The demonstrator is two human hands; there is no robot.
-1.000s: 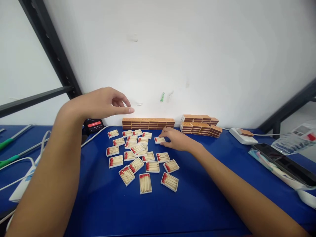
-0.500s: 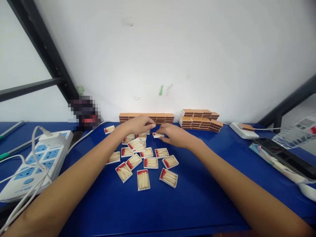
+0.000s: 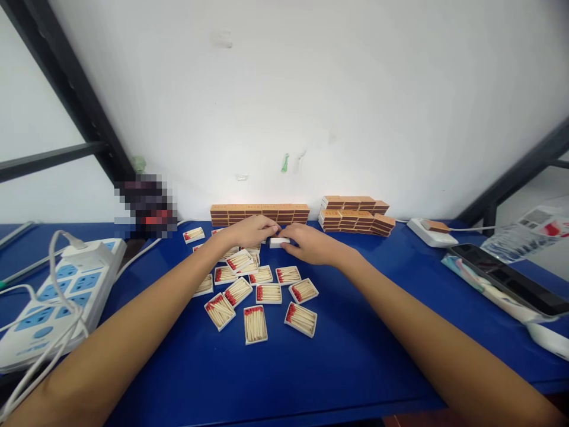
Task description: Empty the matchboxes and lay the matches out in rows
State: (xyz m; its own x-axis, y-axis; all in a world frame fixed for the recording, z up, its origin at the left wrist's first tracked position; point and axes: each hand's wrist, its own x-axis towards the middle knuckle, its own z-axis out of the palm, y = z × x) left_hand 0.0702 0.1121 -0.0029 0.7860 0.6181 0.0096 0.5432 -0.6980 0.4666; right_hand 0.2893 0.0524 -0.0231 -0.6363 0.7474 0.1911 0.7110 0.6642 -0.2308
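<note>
Near the back of the blue table, my right hand (image 3: pixel 306 243) grips a small white matchbox tray (image 3: pixel 278 242) between thumb and fingers. Only the tray's pale side shows; its contents are hidden. My left hand (image 3: pixel 255 230) reaches over from the left, its fingers bent together and meeting the right fingertips just above the tray. What those left fingers pinch, if anything, is hidden. In front of and under the left wrist lie several open matchbox trays (image 3: pixel 269 293) filled with red-tipped matches, some overlapping, such as the upper tray (image 3: pixel 239 261).
A row of stacked brown matchboxes (image 3: pixel 284 213) stands against the wall, with a second stack (image 3: pixel 355 216) to its right. On the left lies a white power strip (image 3: pixel 95 296) with cables. A phone (image 3: pixel 511 279) and a white adapter (image 3: pixel 431 234) are at right.
My left fingers have come down to meet the right ones over the tray. The red match heads seen in that tray before are now covered. The view has shifted slightly.
</note>
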